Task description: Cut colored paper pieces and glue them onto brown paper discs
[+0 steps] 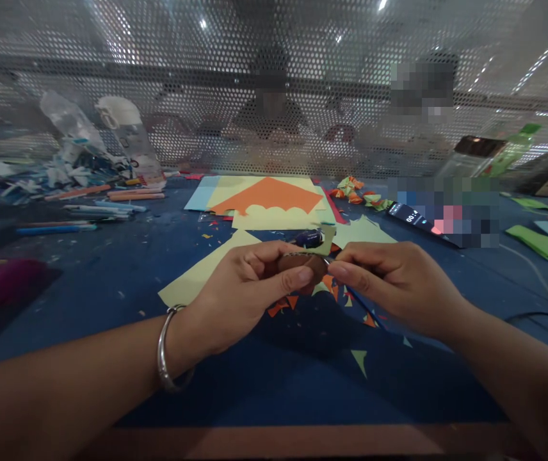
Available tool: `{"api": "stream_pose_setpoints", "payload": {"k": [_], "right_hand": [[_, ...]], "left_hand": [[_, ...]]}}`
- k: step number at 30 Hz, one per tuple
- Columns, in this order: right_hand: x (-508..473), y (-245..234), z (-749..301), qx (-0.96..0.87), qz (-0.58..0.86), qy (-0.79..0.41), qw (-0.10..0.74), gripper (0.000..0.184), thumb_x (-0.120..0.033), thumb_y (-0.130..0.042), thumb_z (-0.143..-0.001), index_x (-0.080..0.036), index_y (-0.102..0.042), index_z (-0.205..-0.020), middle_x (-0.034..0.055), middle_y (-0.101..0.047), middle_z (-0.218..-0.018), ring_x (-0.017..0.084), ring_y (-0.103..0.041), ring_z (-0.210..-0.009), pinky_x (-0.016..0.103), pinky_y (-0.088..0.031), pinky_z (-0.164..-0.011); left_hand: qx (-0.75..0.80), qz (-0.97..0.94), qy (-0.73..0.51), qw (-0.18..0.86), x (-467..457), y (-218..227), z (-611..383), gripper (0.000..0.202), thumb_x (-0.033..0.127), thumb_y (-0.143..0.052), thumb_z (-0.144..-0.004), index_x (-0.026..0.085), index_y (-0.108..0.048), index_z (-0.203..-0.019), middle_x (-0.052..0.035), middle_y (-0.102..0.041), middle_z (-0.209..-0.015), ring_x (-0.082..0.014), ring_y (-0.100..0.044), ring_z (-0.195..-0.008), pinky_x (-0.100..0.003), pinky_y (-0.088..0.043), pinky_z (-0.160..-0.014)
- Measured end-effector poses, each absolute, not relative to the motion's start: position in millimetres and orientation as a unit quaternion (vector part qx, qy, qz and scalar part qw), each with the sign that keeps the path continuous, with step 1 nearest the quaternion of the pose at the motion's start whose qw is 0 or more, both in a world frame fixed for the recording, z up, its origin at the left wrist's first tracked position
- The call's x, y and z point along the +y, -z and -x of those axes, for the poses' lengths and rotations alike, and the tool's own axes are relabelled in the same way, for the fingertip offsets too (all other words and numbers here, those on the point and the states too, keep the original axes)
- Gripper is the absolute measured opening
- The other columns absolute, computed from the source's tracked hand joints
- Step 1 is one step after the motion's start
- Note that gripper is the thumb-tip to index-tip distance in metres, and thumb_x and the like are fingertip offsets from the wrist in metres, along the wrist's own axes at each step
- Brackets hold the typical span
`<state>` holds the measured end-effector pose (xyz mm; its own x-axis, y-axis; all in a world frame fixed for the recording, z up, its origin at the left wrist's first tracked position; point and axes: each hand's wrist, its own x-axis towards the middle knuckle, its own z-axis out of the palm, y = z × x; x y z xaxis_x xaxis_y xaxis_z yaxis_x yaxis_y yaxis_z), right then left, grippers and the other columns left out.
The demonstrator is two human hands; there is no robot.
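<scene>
My left hand is closed on a brown, rounded cardboard piece, its thumb on the near face and its fingers behind. The piece's upper edge looks ridged. At its right end, my right hand pinches a thin tool with a silvery metal tip, which meets the cardboard edge. Most of that tool is hidden by the fingers, so its kind cannot be made out. Just behind the cardboard lies a glossy dark blue object. Orange and pale green paper scraps lie beneath the hands.
Yellow and orange paper sheets lie at the back. A phone showing a timer is on the right, near green paper. Markers, a clear bottle and a magenta case stand left. People sit beyond the perforated screen.
</scene>
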<state>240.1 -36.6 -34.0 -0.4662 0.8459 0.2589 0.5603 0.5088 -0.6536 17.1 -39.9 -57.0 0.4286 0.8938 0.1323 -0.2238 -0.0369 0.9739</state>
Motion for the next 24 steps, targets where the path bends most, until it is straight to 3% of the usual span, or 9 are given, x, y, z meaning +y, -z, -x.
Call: {"api": "stream_pose_setpoints", "payload": {"k": [13, 24], "right_hand": [[-34.4, 36.0, -241.0, -0.83, 0.42, -0.229, 0.287, 0.041, -0.049, -0.055, -0.099, -0.018, -0.064, -0.073, -0.0034, -0.053, -0.059, 0.009, -0.046, -0.054, 0.022, -0.035, -0.051], [-34.6, 34.8, -239.5, -0.84, 0.414, -0.217, 0.277, 0.041, -0.048, -0.054, -0.099, -0.018, -0.067, -0.075, -0.002, -0.055, -0.06, 0.01, -0.046, -0.053, 0.023, -0.035, -0.049]], "left_hand": [[0.29, -0.587, -0.426, 0.624, -39.0, 56.6, -15.9, 0.012, 0.025, -0.077, -0.087, 0.016, -0.075, -0.08, 0.0057, -0.06, -0.068, -0.0031, -0.048, -0.063, -0.014, -0.038, -0.06], [0.285, -0.597, -0.407, 0.63, -37.5, 60.7, -13.6, 0.013, 0.029, -0.077, -0.087, 0.017, -0.075, -0.083, 0.0037, -0.064, -0.078, -0.0063, -0.052, -0.074, -0.018, -0.04, -0.069]]}}
